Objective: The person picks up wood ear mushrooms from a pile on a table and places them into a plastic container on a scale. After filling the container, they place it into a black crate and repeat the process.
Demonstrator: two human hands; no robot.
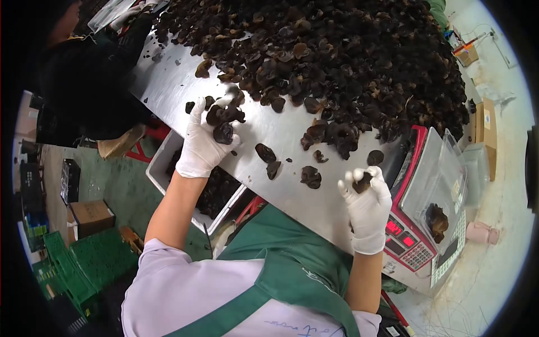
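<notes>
White gloves cover both hands. My left hand [203, 145], over the near left edge of the metal table [281, 194], has its fingers curled round several dark fungus pieces [223, 133]. At the right, beside the scale, my right hand [368, 208] pinches one small dark fungus piece [362, 183]. Between my hands lie loose pieces, among them a crumpled one [310, 177] and a pair of darker ones. A large heap of dark fungus [348, 67] covers the far part of the table.
A red scale [405, 238] with a clear tray holding one brown piece [437, 222] stands at the right. A white bin [196, 219] with dark pieces is below the left edge. A person in black [90, 84] is at the upper left. Green crates [104, 264] stand on the floor.
</notes>
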